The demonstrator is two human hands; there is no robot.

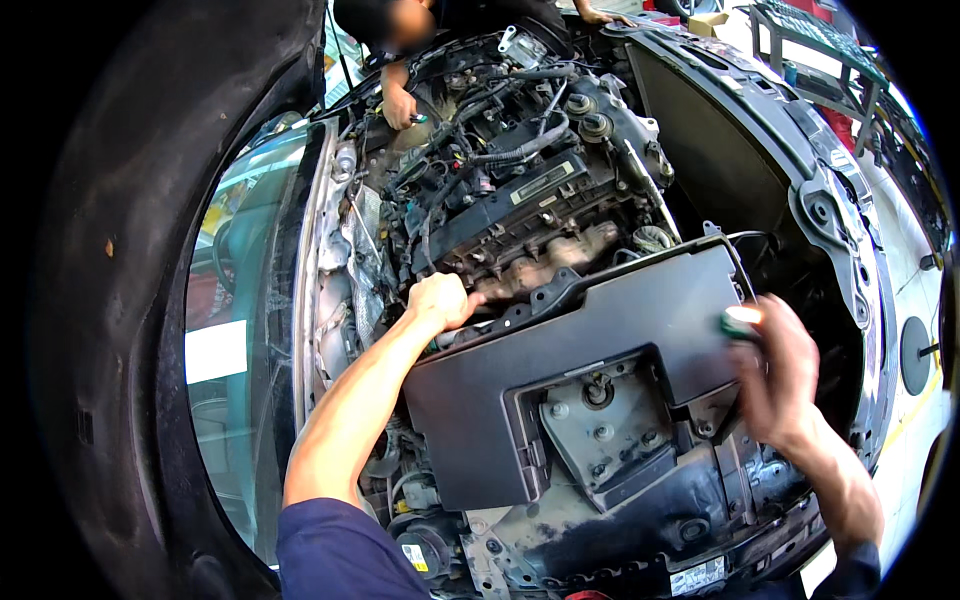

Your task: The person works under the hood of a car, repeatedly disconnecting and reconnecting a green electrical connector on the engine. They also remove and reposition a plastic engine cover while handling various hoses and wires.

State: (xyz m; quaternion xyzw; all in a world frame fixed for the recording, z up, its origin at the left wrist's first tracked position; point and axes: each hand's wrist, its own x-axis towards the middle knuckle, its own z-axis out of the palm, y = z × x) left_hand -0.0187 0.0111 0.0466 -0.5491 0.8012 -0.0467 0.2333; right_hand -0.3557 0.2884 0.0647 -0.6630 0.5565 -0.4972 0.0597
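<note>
A black plastic cover (640, 310) with a rectangular cut-out lies tilted over the near side of the engine bay. Close to its far left edge, my left hand (441, 300) is closed, knuckles up, beside the engine (500, 215); whatever its fingers grip is hidden. On the other side, my right hand (785, 370) is blurred by motion over the cover's right end. It holds a small green flashlight (740, 320) with a bright end. Through the cut-out a grey metal bracket (603, 432) with bolts shows.
Across the bay a co-worker's hand (399, 106) holds a small green object over the engine. The raised hood (110, 300) and windshield (225, 290) stand at the left. A radiator panel (710, 130) and front frame (820, 205) run along the right. A metal cart (815, 45) stands behind.
</note>
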